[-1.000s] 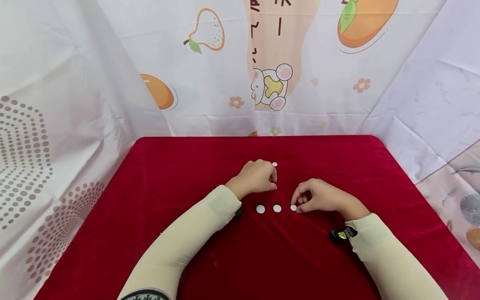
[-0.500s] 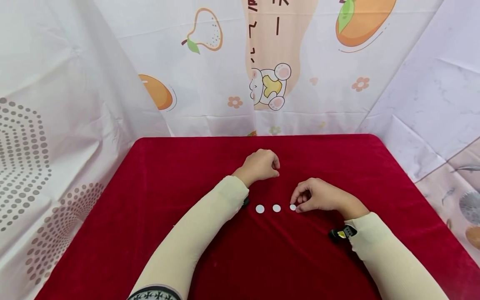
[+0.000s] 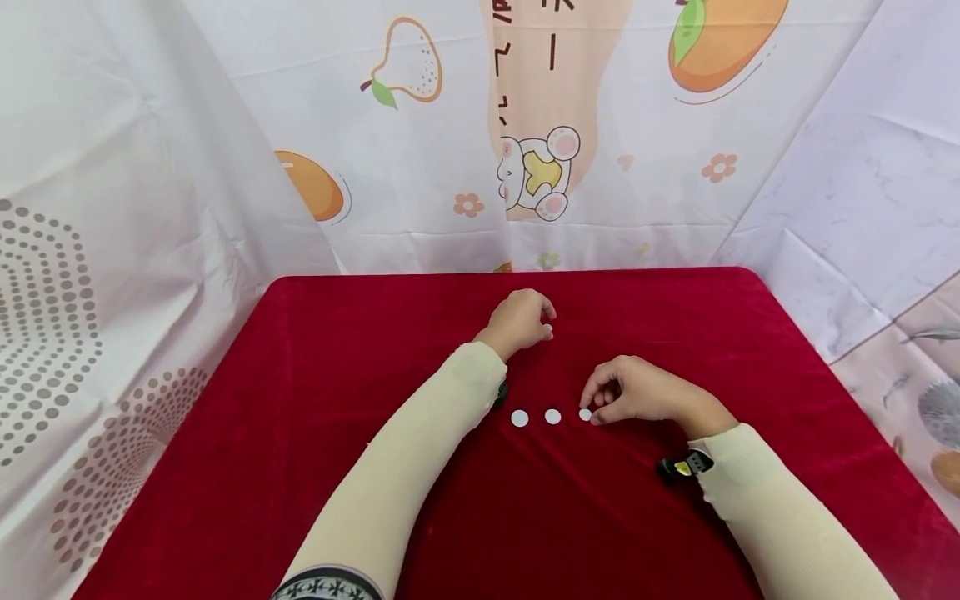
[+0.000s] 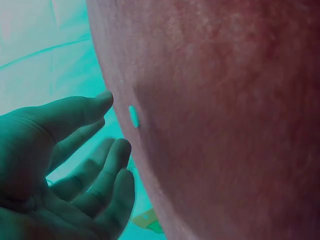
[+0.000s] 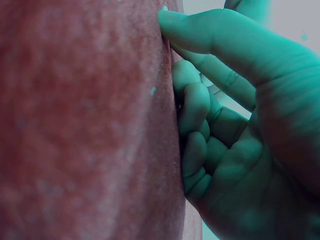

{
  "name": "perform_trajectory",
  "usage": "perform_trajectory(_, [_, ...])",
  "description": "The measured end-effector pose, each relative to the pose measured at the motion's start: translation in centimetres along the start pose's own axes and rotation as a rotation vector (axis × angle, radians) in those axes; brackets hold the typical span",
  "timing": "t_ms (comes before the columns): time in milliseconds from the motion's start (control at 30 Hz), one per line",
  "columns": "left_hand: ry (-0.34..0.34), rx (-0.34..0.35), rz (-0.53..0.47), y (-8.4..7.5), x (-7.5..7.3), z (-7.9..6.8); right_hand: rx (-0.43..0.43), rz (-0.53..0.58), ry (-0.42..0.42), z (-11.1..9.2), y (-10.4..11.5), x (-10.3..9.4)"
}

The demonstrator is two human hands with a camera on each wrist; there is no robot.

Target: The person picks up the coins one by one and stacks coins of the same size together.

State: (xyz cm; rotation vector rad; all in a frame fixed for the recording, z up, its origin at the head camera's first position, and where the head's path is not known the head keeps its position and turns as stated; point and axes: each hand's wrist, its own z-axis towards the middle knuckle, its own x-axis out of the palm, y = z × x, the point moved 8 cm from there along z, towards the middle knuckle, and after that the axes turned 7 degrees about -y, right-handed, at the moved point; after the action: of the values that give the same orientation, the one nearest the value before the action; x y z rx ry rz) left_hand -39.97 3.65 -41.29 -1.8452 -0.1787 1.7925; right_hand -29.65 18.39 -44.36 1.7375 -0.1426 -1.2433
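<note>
At the far middle of the table, my left hand [image 3: 517, 321] reaches over a small white disc [image 3: 549, 330], which shows at the thumb tip in the head view. In the left wrist view the fingers are spread and the disc [image 4: 134, 116] lies on the cloth, apart from them. My right hand [image 3: 637, 392] pinches another white disc [image 3: 585, 414] between thumb and forefinger, down at the cloth; the other fingers curl in. Two more white discs, one at the left [image 3: 520, 418] and one in the middle [image 3: 552, 417], lie in a row with it.
A dark red velvety cloth [image 3: 360, 333] covers the table, with slight creases near the right hand. White printed curtains [image 3: 420, 167] hang behind and at both sides. A dark device with a strap [image 3: 686, 465] sits at the right wrist.
My left hand has moved away from me, and its fingers have parted around the far disc. My right hand and the row of discs have stayed in place.
</note>
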Motion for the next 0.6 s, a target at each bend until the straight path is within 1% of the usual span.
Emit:
perform_trajectory(100, [0.005, -0.001, 0.006, 0.1, 0.5, 0.2, 0.000, 0.001, -0.002, 0.0, 0.0, 0.0])
perform_trajectory(200, [0.004, -0.023, 0.018, 0.5, 0.9, 0.3, 0.001, 0.000, -0.003, -0.1, 0.0, 0.1])
perform_trajectory(367, [0.017, -0.055, -0.033, 1.2, 1.6, 0.5, 0.011, -0.002, -0.002, -0.1, -0.1, 0.1])
perform_trajectory(467, [0.013, -0.059, -0.062, 1.6, 1.7, 0.7, 0.014, -0.006, -0.002, -0.1, -0.1, 0.2])
perform_trajectory(600, [-0.003, -0.051, -0.077, 2.0, 1.6, 1.0, 0.018, -0.014, -0.006, 0.0, -0.3, 0.2])
